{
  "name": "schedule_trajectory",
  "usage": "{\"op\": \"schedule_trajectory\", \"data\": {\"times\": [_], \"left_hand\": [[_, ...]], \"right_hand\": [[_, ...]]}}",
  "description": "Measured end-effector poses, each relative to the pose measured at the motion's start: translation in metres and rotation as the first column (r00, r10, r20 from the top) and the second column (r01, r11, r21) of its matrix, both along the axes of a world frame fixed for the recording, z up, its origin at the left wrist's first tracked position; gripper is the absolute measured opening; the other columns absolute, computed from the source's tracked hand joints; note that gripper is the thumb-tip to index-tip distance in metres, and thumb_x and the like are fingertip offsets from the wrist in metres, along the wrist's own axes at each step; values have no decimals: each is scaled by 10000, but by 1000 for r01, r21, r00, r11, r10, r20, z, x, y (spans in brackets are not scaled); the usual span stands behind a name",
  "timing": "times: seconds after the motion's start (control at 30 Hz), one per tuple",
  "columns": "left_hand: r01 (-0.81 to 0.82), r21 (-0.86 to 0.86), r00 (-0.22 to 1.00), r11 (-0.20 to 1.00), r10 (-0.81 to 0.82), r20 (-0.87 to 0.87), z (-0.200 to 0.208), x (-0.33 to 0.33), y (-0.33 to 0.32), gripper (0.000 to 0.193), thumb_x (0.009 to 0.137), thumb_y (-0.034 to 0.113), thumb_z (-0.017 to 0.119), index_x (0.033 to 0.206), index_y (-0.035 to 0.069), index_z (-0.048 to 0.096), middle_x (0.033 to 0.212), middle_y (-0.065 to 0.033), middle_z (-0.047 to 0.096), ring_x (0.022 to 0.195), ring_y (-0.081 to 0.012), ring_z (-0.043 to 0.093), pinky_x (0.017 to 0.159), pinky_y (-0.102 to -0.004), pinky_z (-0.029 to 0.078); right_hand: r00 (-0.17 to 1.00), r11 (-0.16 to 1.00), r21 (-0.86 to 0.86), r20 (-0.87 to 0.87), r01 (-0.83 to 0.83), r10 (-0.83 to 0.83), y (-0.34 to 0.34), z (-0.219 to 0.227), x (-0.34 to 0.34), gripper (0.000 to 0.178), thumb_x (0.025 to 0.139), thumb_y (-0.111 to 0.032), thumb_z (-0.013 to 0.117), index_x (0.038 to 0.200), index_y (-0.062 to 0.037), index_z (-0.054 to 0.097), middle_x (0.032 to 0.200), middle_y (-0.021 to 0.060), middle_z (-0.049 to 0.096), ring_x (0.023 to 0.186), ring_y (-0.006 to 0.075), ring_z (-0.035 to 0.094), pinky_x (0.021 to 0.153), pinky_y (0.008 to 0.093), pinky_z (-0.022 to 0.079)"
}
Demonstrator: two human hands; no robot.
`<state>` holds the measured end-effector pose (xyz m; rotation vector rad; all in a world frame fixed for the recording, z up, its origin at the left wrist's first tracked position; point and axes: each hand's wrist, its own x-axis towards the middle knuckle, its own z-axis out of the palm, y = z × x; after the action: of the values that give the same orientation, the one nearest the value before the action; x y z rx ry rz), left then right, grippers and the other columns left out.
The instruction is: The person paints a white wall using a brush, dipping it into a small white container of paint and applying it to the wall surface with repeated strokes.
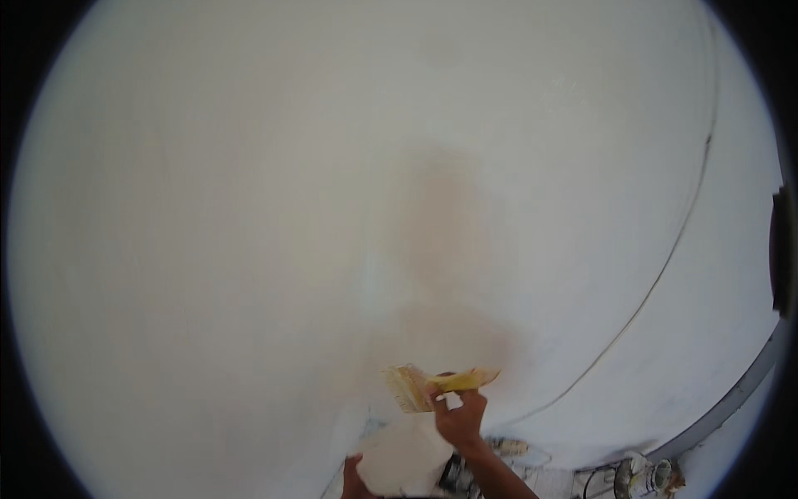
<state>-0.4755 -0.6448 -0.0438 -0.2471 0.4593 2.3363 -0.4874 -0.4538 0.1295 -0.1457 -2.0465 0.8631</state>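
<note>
In my right hand (461,420) is a wide brush (407,389) with pale yellow bristles and a yellowish handle end to the right. My fingers are closed around its middle, and it is held up in front of the white wall (249,208). Whether the bristles touch the wall, I cannot tell. Lower down, my left hand (353,478) grips the left edge of a pale, cream-coloured rounded thing (405,457), perhaps a container full of paint. Its lower part is cut off by the frame, and most of my left fingers are hidden.
A thin cable (640,303) hangs in a curve along the right of the wall. At the right edge is a dark object (780,249). Cans and a loose dark cord lie on the floor at lower right, by a round container (661,474).
</note>
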Motion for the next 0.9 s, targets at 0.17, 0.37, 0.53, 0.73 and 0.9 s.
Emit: {"op": "schedule_trajectory", "data": {"times": [0.17, 0.37, 0.53, 0.73, 0.9], "left_hand": [[49, -244, 991, 969, -77, -109, 18, 22, -24, 612, 855, 416, 355, 1300, -1, 411, 1194, -188, 543, 1094, -318, 550, 927, -462, 457], [91, -125, 987, 988, -106, -120, 26, 14, 29, 702, 807, 465, 430, 1332, 3, 370, 1227, -194, 520, 1091, -334, 548, 922, -458, 460], [134, -135, 979, 982, -152, -135, 23, -21, 48, 704, 804, 427, 460, 1347, -4, 336, 1264, -200, 490, 1132, -326, 524, 946, -443, 447], [124, -142, 990, 982, -132, -48, 8, -24, 47, 693, 811, 424, 442, 1351, 3, 334, 1265, -188, 492, 1137, -324, 520, 951, -445, 440], [114, -165, 991, 980, -125, -56, 9, -34, 45, 690, 814, 434, 436, 1350, 11, 339, 1261, -179, 498, 1136, -319, 522, 947, -441, 442]], "right_hand": [[906, 958, -136, 313, -253, 284, -6, -7, 59, 201, 699, -46, 692, 892, -43, 637, 850, 87, 671, 823, 264, 635, 848, 375, 442], [796, 874, 187, 529, -448, 295, 32, -14, 71, 175, 719, -73, 655, 893, -90, 653, 904, 27, 645, 834, 222, 581, 871, 375, 348], [740, 851, 182, 603, -492, 299, 48, -22, 32, 193, 714, -67, 649, 906, -91, 656, 898, 41, 641, 833, 216, 581, 859, 385, 346], [848, 973, -69, 479, -221, 227, 56, -25, 41, 163, 745, -107, 689, 880, -33, 635, 880, 91, 666, 793, 242, 640, 776, 355, 473], [905, 981, -168, 396, -95, 156, 55, -29, 41, 193, 768, -127, 696, 898, -1, 628, 801, 90, 656, 755, 186, 638, 720, 313, 491]]}}
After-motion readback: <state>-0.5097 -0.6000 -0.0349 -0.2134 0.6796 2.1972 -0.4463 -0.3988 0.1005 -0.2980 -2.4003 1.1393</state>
